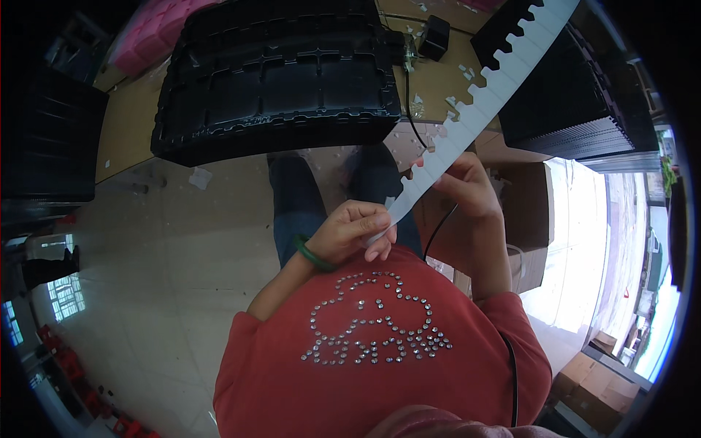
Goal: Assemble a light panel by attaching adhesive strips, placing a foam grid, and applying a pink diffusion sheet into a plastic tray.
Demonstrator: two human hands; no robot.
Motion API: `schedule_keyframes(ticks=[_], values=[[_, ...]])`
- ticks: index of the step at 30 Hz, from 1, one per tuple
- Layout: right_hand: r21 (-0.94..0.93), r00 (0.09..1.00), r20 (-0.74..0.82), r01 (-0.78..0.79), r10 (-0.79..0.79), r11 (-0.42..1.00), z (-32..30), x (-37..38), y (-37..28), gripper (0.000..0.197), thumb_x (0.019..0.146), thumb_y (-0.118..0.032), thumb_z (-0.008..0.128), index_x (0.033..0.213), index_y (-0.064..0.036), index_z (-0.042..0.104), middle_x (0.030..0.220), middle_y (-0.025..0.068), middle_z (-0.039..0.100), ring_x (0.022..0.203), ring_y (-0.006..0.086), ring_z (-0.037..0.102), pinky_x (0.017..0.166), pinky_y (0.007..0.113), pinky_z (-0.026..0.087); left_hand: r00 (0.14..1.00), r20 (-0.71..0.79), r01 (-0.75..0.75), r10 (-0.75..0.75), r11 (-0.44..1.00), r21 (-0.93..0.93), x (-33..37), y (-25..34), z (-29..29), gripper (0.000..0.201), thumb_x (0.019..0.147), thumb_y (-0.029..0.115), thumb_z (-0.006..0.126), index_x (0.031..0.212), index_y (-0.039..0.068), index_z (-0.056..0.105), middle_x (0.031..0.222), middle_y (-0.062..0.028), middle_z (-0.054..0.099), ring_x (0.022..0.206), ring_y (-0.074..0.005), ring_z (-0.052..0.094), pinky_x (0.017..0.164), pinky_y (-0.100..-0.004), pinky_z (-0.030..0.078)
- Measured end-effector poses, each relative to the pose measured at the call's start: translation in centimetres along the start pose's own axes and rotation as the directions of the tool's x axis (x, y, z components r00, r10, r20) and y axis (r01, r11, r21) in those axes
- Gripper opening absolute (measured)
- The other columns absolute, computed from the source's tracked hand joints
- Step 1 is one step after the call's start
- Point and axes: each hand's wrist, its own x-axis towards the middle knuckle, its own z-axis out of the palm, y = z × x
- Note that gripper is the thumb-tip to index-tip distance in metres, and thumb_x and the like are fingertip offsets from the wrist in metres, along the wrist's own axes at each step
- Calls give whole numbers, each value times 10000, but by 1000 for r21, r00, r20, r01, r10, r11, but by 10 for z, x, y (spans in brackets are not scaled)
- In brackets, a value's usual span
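A long white strip [478,109] with a row of notches along one edge slants from my lap up toward the far right. Its near end is pinched between the thumb and fingers of my left hand [358,228], which wears a green bangle [312,254] at the wrist. Farther up, my right hand [467,186] grips the strip, with some fingertips hidden behind it. A small torn white bit stands at the notched edge near my left hand.
A black moulded plastic piece [277,80] lies on the brown table [131,120] ahead. Black stacked sheets [577,95] stand at right, above a cardboard box [529,204]. White scraps lie about a small black block [435,38]. A black cable [440,232] hangs nearby.
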Motion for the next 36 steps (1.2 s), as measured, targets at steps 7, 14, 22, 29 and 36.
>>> schedule_keyframes(ticks=[7, 14, 22, 29, 36], values=[[229, 932, 310, 118, -187, 966, 16, 30, 22, 202, 882, -124, 697, 1060, -30, 689, 984, 93, 639, 916, 178, 591, 778, 282, 438, 999, 36, 13, -9, 994, -109, -6, 1, 1, 341, 1053, 247, 498, 894, -19, 642, 604, -23, 555, 543, -98, 549, 672, -278, 517], [205, 907, 370, 133, -203, 970, 28, 45, 20, 98, 872, -104, 684, 951, -48, 672, 969, 80, 628, 888, 161, 576, 762, 279, 435, 999, 35, 18, -12, 986, -165, -8, 0, -11, 341, 1053, 247, 496, 898, -18, 644, 601, -21, 553, 543, -92, 547, 667, -275, 514], [-194, 994, -61, 81, -95, 978, 17, 71, -37, 78, 876, -81, 687, 939, -36, 677, 897, 17, 634, 846, 92, 600, 754, 234, 465, 989, -34, -146, 146, 989, -2, -25, 19, -16, 329, 1047, 239, 519, 920, -30, 660, 631, -33, 588, 571, -92, 577, 661, -259, 510], [-858, 890, 98, 303, -445, 416, -26, 230, -86, 301, 946, -334, 684, 1019, -50, 752, 811, 55, 709, 746, 130, 652, 678, 284, 492, 997, 58, 34, -41, 994, 107, -25, 28, -8, 317, 1049, 228, 524, 958, -35, 678, 679, -57, 638, 625, -107, 625, 622, -231, 499], [-970, 912, 184, 228, -367, 80, -36, 345, -76, 203, 892, -223, 694, 967, -44, 755, 866, 164, 724, 815, 313, 700, 750, 411, 531, 999, 22, 23, -26, 995, 96, -27, 35, -14, 306, 1039, 191, 519, 937, -51, 677, 673, -77, 640, 597, -122, 604, 641, -272, 501]])
